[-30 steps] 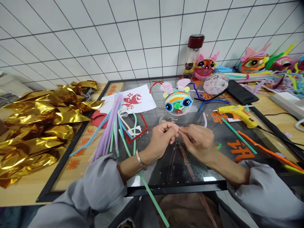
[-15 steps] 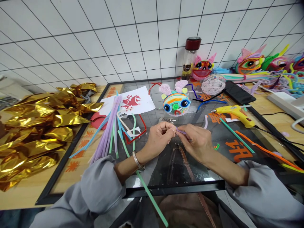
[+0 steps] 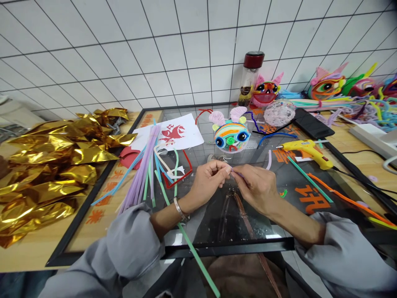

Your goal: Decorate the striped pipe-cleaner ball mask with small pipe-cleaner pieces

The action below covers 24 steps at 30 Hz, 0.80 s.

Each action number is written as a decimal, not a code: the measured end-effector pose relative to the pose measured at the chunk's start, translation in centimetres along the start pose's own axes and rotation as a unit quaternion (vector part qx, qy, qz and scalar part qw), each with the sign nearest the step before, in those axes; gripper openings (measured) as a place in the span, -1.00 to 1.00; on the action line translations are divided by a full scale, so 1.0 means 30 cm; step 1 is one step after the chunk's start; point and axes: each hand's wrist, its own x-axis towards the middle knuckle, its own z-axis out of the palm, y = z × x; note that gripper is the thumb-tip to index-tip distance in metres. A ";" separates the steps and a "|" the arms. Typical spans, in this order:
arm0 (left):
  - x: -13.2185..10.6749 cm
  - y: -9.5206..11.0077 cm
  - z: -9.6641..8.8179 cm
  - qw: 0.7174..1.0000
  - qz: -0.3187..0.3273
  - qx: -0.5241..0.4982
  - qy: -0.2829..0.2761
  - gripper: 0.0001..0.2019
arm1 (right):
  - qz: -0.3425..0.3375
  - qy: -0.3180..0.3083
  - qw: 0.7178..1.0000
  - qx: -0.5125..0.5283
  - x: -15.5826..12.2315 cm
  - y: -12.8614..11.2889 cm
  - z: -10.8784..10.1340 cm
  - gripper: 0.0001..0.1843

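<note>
My left hand point(image 3: 211, 177) and my right hand point(image 3: 256, 184) meet fingertip to fingertip over the glass tabletop, each closed in a pinch. Between them a short bit of purple pipe cleaner point(image 3: 233, 170) shows; the fingers hide most of it. A pale lilac strand point(image 3: 269, 160) sticks up behind my right hand, and I cannot tell whether it is the same piece. Just beyond my hands sits a round, colourful animal head point(image 3: 231, 137) with big blue eyes and lilac ears. To the left of my left hand lies a bundle of lilac pipe cleaners point(image 3: 145, 167).
Gold foil point(image 3: 56, 165) covers the left side. A yellow glue gun point(image 3: 305, 151), a black phone point(image 3: 314, 122) and a white power strip point(image 3: 372, 138) lie to the right. A glass bottle point(image 3: 249, 80) and more animal heads point(image 3: 266, 91) stand by the tiled wall.
Less of the purple pipe cleaner shows between my fingertips, and my right fingers have turned slightly. The view has tilted a little; the things on the table stay put.
</note>
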 end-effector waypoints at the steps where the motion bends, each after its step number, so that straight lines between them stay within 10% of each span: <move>1: 0.000 -0.002 0.001 1.000 -0.003 -0.007 0.002 -0.73 | 0.002 -0.001 1.000 0.001 0.000 0.000 0.000 -0.80; 24: -0.004 0.009 -0.011 1.000 -0.004 0.019 -0.018 -0.72 | 0.008 0.005 1.000 0.004 -0.001 0.008 0.004 -0.84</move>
